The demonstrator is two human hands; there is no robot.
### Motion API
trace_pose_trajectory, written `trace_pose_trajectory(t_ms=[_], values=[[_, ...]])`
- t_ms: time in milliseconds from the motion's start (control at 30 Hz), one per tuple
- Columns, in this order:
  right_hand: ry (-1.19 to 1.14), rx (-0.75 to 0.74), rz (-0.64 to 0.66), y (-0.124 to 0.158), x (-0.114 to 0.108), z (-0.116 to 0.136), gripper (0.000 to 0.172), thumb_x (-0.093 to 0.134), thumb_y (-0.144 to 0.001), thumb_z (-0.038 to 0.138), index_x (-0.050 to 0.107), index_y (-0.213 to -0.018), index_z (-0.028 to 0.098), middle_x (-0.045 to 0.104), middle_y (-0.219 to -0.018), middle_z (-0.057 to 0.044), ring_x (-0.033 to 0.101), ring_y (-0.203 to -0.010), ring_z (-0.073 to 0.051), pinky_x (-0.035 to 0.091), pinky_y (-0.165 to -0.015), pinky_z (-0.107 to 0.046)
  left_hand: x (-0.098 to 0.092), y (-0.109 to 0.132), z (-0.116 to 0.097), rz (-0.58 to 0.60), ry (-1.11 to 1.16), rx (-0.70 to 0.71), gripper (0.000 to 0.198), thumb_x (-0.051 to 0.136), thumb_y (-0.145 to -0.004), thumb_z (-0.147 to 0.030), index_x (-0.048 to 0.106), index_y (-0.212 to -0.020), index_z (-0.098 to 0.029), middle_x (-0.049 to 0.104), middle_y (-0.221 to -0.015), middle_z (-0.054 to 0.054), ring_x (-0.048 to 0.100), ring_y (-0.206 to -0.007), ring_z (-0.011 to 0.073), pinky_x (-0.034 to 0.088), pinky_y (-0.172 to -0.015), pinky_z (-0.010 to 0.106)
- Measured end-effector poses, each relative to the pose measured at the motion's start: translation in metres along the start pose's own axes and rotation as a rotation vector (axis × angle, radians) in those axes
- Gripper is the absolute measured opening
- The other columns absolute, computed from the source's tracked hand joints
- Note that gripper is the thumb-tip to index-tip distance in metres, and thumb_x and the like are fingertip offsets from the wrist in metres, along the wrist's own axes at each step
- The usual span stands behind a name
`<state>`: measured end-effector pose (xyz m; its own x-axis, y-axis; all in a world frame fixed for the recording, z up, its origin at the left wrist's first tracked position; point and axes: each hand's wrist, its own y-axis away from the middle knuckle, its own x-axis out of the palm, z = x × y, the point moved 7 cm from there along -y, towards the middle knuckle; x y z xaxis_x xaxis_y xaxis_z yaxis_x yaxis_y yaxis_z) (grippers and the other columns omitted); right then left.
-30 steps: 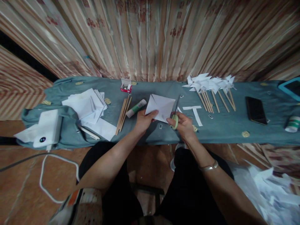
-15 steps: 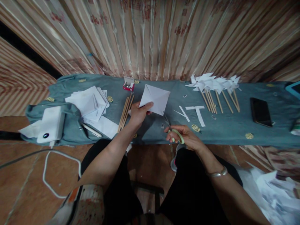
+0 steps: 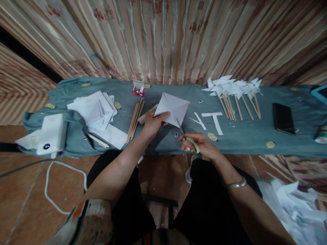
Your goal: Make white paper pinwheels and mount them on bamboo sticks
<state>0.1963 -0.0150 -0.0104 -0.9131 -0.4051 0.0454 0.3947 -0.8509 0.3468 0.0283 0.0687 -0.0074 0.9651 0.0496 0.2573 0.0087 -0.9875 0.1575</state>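
Note:
My left hand (image 3: 152, 123) pinches a white square of paper (image 3: 172, 108) with crossed diagonal creases and holds it just above the blue-grey cloth-covered table (image 3: 168, 139). My right hand (image 3: 198, 144) grips small scissors with green handles (image 3: 187, 136). The blades point up and left at the paper's lower corner. A glue stick (image 3: 144, 116) lies partly hidden behind my left hand.
Wooden sticks (image 3: 135, 119) lie left of my left hand. A pile of white paper (image 3: 93, 110) and a white device (image 3: 51, 133) sit further left. Finished paper pinwheels (image 3: 233, 89), paper strips (image 3: 214, 119), a black phone (image 3: 283, 118) and a red pin box (image 3: 138, 89) are also on the table.
One second ago the scissors were at the paper's right edge. The right hand then drew back toward me, and the left hand turned the paper so a corner points at the blades.

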Motion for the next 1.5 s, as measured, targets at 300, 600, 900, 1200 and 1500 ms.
trace_pose_trajectory(t_ms=[300,600,900,1200,1500], values=[[-0.038,0.028,-0.036,0.0001,-0.0008,-0.0008,0.043,0.089,-0.059,0.052,0.073,-0.078,0.017,0.066,-0.059,0.002,0.055,-0.049,-0.007,0.045,-0.045,-0.019,0.0007,0.0006,0.0011,0.004,0.0,-0.01,0.022,0.079,-0.059,-0.031,0.065,-0.067,-0.016,0.064,-0.061,0.001,0.054,-0.05,0.0114,0.043,-0.046,0.023],[-0.101,0.046,-0.059,-0.0011,-0.0017,-0.0067,0.04,0.092,-0.056,0.046,0.074,-0.08,0.018,0.067,-0.059,0.004,0.059,-0.051,-0.007,0.05,-0.048,-0.018,-0.0011,-0.0004,0.0017,-0.01,0.022,-0.01,0.026,0.081,-0.055,-0.033,0.065,-0.067,-0.015,0.064,-0.061,0.0,0.053,-0.049,0.0108,0.043,-0.045,0.023],[-0.13,0.041,-0.088,-0.0018,-0.0032,-0.0083,0.036,0.093,-0.054,0.039,0.075,-0.078,0.019,0.067,-0.058,0.005,0.06,-0.05,-0.006,0.051,-0.046,-0.016,-0.0005,0.0016,0.0016,-0.012,0.027,-0.023,0.024,0.081,-0.057,-0.031,0.066,-0.068,-0.016,0.064,-0.063,0.001,0.054,-0.051,0.0114,0.043,-0.047,0.023],[-0.154,0.052,-0.12,-0.0021,-0.0033,-0.0067,0.038,0.095,-0.049,0.039,0.076,-0.076,0.02,0.068,-0.057,0.005,0.06,-0.049,-0.006,0.05,-0.046,-0.015,0.0021,0.0033,0.0029,0.013,0.009,-0.014,0.02,0.08,-0.058,-0.03,0.065,-0.064,-0.017,0.064,-0.061,0.002,0.052,-0.049,0.0113,0.043,-0.046,0.024],[-0.141,0.026,-0.143,-0.002,-0.0042,-0.0033,0.038,0.094,-0.051,0.043,0.076,-0.076,0.02,0.068,-0.056,0.005,0.061,-0.048,-0.007,0.051,-0.044,-0.017,0.0044,0.0049,0.0063,0.023,-0.002,-0.038,0.018,0.079,-0.061,-0.028,0.065,-0.065,-0.017,0.063,-0.06,0.001,0.052,-0.05,0.0124,0.044,-0.048,0.025]])
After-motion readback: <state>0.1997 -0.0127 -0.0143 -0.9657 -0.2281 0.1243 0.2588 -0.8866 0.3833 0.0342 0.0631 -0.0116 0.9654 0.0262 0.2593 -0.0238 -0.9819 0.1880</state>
